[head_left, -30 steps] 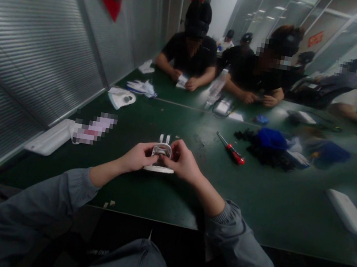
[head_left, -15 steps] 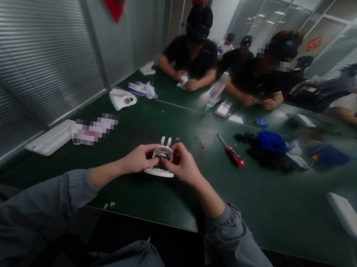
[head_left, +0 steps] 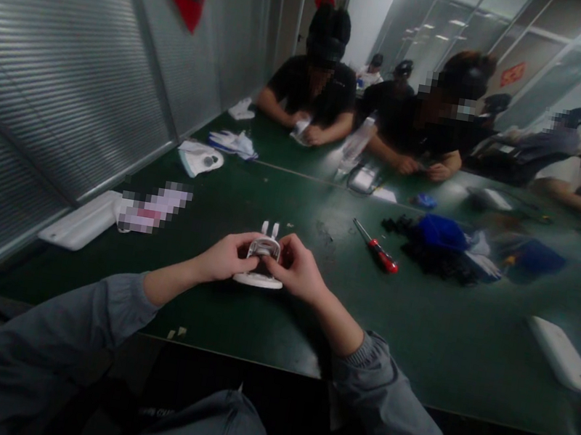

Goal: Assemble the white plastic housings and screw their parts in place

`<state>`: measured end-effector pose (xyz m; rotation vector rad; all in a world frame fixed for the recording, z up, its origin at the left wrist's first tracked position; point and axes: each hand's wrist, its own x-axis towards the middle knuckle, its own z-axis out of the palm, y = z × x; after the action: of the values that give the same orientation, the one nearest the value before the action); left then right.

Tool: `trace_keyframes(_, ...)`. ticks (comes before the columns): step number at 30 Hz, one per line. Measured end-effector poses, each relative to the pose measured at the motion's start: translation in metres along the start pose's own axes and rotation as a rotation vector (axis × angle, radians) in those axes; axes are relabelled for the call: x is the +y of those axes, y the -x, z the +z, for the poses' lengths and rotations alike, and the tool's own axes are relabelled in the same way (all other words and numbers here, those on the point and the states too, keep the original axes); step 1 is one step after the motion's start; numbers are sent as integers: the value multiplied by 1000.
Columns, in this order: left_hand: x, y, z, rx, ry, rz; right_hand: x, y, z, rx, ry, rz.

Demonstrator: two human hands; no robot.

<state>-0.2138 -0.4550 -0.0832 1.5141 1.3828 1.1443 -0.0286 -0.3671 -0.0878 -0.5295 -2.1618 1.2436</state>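
Observation:
A small white plastic device [head_left: 263,248] with two prongs on top and a round flat base stands on the dark green table [head_left: 264,316] in front of me. My left hand [head_left: 225,257] pinches its left side, fingers closed on it. From the other side my right hand [head_left: 298,269] grips it, thumb and fingers pressed to its front. Both wrists rest low over the table. What my fingertips touch on the device's face is hidden.
A red-handled screwdriver [head_left: 380,250] lies to the right, beside blue cloth [head_left: 440,231] and dark parts. White flat cases lie at far left [head_left: 81,221] and far right [head_left: 566,357]. White gloves [head_left: 233,142] and a water bottle [head_left: 354,143] sit further back. Several people work across the table.
Both hands stay on the white device with only slight finger shifts. The view has drifted a little.

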Motion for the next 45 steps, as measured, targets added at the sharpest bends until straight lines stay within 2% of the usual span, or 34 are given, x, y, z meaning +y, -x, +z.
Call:
trace_keyframes(11,0,0,-2,6,-1,-11,-4,-1,-2,27,60,25)
trace_keyframes(17,0,-1,-2,6,-11,-15,-4,-1,-2,-3,52,62)
trace_keyframes(25,-4,-2,-4,-47,-1,-24,-5,0,-2,-26,121,37)
trace_keyframes(30,0,0,-3,-24,-39,-14,-4,-1,-4,-53,110,11)
trace_keyframes(33,-2,0,-5,-8,-62,-21,-4,-1,-15,-102,211,-18)
trace_keyframes(36,-8,-2,-10,46,-96,-14,5,-3,-35,5,493,3)
trace_keyframes(38,-12,-4,-14,120,-125,3,17,-4,-52,128,721,84)
trace_keyframes(41,-17,-7,-17,228,-175,38,41,-4,-77,236,953,241)
trace_keyframes(45,-20,-9,-16,264,-206,70,67,-3,-98,257,1072,359)
